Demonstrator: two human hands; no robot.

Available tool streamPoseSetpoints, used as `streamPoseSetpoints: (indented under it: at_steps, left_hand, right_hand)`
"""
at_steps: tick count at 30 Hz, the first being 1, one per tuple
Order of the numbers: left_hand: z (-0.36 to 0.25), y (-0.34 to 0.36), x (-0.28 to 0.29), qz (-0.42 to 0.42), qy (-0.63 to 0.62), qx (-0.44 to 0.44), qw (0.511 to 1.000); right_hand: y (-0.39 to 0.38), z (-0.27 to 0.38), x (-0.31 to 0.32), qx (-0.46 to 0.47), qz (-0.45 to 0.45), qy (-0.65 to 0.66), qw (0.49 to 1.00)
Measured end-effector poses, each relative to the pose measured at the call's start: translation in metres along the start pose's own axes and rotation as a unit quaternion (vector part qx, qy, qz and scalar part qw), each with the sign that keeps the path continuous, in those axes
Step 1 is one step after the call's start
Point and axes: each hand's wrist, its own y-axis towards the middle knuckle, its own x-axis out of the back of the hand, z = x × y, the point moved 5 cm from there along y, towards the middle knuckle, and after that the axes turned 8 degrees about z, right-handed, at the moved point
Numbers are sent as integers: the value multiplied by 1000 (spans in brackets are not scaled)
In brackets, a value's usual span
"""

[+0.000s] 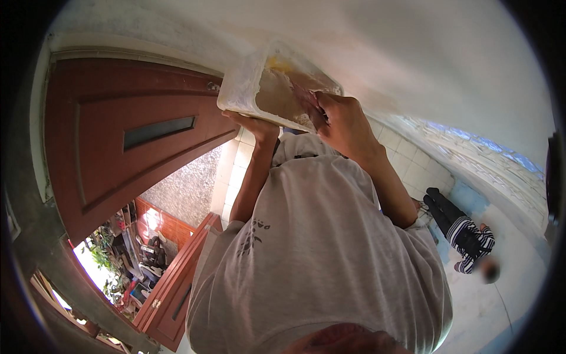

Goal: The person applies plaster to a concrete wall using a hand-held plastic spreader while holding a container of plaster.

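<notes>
A white, translucent plastic tub [239, 88] is held up near the wall, tilted so that its opening shows. Whitish paste is smeared on its rim and inside, with a yellow stain at the back. My left hand [256, 125] is under the tub's near left edge and carries it. At the tub's right side, the fingers of my right hand [348, 121] are closed round a pinkish, smeared, flat thing [303, 94] that reaches into the tub. Its exact kind is unclear, and my fingers hide part of it.
A brown door [100, 130] stands close on the left, beside an open doorway with plants and a motorbike [152, 253] beyond. The pale wall [413, 53] rises ahead. Another person [466, 236] in striped sleeves is at the right, some way off. White tiles [395, 144] lie below.
</notes>
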Motion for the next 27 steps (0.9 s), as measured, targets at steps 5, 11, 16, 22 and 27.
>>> streamPoseSetpoints:
  at_steps: [5, 11, 16, 22, 27]
  left_hand:
    - [5, -3, 4, 3, -56, 38, 998]
    - [16, -5, 4, 26, -65, 42, 997]
    - [16, -3, 6, 30, -76, 49, 995]
    - [29, -11, 7, 46, -70, 38, 996]
    - [16, -15, 8, 32, -80, 42, 995]
  right_hand:
    - [-4, 11, 12, 34, -4, -39, 999]
    - [-5, 28, 31, 41, -8, -52, 998]
    - [2, 14, 7, -1, 43, -100, 994]
    - [2, 27, 20, -51, 121, -118, 984]
    - [2, 23, 2, 61, 62, -99, 991]
